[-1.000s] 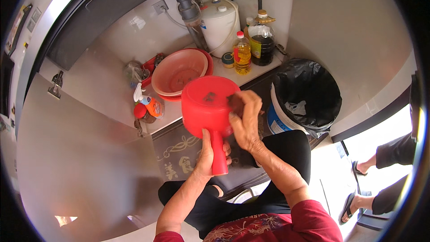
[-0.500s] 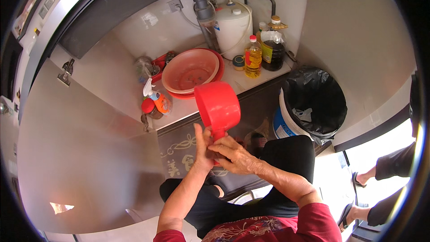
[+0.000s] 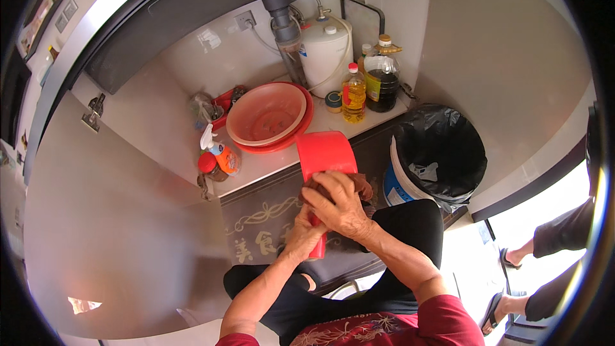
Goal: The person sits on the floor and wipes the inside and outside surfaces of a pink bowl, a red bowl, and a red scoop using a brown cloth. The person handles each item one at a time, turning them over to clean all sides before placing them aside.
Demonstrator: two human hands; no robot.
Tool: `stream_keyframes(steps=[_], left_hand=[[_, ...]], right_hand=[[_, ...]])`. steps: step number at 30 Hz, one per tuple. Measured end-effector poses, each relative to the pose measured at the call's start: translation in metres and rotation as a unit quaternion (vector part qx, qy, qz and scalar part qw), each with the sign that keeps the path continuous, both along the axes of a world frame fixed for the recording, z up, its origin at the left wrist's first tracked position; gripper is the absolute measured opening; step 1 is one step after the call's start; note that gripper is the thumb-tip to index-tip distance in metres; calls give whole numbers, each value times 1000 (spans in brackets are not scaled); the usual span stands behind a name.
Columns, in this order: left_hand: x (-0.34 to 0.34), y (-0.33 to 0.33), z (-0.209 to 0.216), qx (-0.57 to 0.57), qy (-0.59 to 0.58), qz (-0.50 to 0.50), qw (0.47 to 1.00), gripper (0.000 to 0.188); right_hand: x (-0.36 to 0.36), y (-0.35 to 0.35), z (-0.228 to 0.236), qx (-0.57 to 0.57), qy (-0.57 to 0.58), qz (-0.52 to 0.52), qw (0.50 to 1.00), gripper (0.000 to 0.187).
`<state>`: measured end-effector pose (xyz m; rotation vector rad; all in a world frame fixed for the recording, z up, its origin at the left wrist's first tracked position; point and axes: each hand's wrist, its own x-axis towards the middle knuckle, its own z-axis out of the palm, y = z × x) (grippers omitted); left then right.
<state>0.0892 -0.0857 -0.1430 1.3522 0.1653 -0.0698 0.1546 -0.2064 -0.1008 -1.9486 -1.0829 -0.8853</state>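
A red plastic water scoop (image 3: 328, 152) is held up in front of me, its handle pointing down toward my lap. My left hand (image 3: 306, 236) is closed around the handle. Over the place where handle meets bowl, my right hand (image 3: 341, 206) presses a brown cloth (image 3: 363, 187), its fingers bent around it. Part of the cloth sticks out on both sides of those fingers. The inside of the scoop's bowl is hidden from this angle.
An open cabinet holds stacked basins (image 3: 268, 115), a spray bottle (image 3: 225, 157), a red-lidded jar (image 3: 210, 165), an oil bottle (image 3: 353, 95), a dark bottle (image 3: 382, 83) and a white tank (image 3: 327, 51). Beside it stands a black-lined bin (image 3: 442, 154). Another person's feet (image 3: 496, 307) are at right.
The scoop has turned and come slightly lower and to the right. My right hand has moved up from the handle to the bowl's base, and the brown cloth now shows under it.
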Motion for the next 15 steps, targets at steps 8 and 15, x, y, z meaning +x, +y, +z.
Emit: stream_keyframes(steps=[8,15], left_hand=[[-9,4,3,238,-6,-29,971,43],[-29,6,7,372,-152,-86,912,37]], right_hand=[[45,-14,57,-20,34,-40,998,29],[115,-43,48,40,440,199,875,26]])
